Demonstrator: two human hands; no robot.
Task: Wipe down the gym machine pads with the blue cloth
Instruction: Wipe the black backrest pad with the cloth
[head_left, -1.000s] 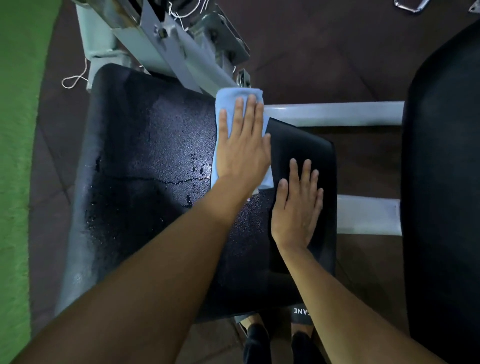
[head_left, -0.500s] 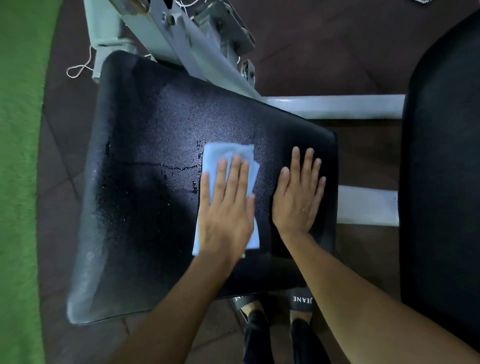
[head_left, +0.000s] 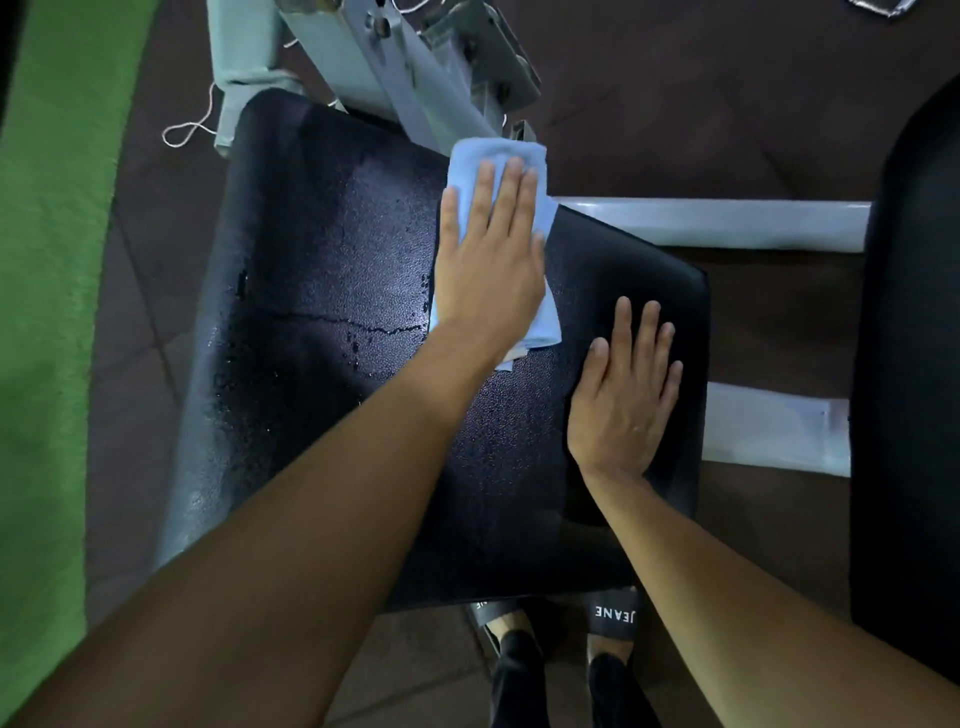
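A black gym pad (head_left: 322, 291) fills the middle of the view, its left half speckled with wet droplets. The folded blue cloth (head_left: 478, 156) lies at the pad's far edge. My left hand (head_left: 488, 265) presses flat on the cloth with straight fingers. Near the pad's right edge, my right hand (head_left: 623, 395) rests flat on the bare surface, fingers spread, holding nothing.
The grey metal frame (head_left: 395, 67) of the machine rises behind the pad, with white bars (head_left: 717, 223) running right to a second black pad (head_left: 914, 364). Green turf (head_left: 52, 312) lies on the left. My feet in sandals (head_left: 613, 618) stand below the pad.
My left hand slid the cloth from the pad's near middle back up to the far edge. The right hand stayed in place on the pad.
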